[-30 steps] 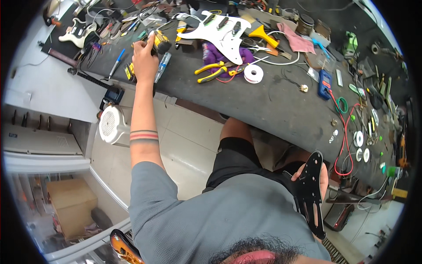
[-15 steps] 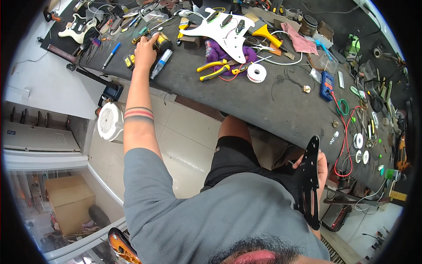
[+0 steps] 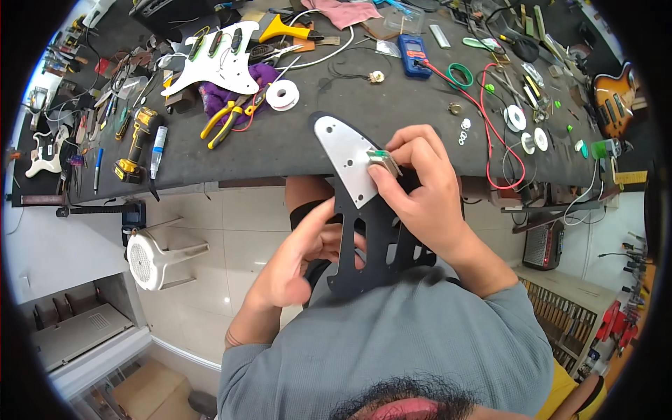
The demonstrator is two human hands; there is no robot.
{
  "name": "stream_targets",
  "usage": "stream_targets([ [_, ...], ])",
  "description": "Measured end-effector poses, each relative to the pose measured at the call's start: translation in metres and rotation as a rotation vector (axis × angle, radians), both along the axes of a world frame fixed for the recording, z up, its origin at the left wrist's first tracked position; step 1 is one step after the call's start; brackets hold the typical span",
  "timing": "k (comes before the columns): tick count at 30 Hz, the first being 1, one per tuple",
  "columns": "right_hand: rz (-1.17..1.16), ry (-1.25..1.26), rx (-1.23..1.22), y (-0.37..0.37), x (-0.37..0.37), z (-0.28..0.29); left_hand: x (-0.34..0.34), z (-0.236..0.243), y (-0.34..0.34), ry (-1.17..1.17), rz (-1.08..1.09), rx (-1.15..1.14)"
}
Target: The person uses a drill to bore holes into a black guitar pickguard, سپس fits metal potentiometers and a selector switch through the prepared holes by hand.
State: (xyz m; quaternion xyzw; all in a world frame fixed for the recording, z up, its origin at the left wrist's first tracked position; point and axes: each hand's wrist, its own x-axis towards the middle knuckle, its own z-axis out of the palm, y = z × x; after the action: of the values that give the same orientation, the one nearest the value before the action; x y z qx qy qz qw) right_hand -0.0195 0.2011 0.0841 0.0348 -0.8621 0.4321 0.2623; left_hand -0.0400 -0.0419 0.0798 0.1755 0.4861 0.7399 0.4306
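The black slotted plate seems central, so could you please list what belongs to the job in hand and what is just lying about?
In hand:
black slotted plate, at the left hand
small green-topped part, in the right hand

Apparently just lying about:
yellow-black drill
blue multimeter
pink cloth

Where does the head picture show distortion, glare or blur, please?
In the head view, the long dark workbench bows along its front edge; there, glossy pale floor tiles carry glare spots, and the black slotted plate seems soft along its lower edge.

Black pickguard [image 3: 378,238] matt, plastic-looking; silver patch [image 3: 339,148] smooth, metallic; bench top [image 3: 413,101] dull; purple cloth [image 3: 213,102] fuzzy
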Motion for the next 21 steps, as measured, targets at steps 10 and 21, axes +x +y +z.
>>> stream_targets([
  [10, 0.174, 0.151, 0.167, 0.001, 0.025, -0.007, 0.03, -0.027, 0.044, 0.023, 0.195, -0.068],
  [21, 0.123, 0.171, 0.313, 0.033, 0.04, 0.004, 0.031, -0.034, 0.076, 0.115, 0.303, 0.02],
])
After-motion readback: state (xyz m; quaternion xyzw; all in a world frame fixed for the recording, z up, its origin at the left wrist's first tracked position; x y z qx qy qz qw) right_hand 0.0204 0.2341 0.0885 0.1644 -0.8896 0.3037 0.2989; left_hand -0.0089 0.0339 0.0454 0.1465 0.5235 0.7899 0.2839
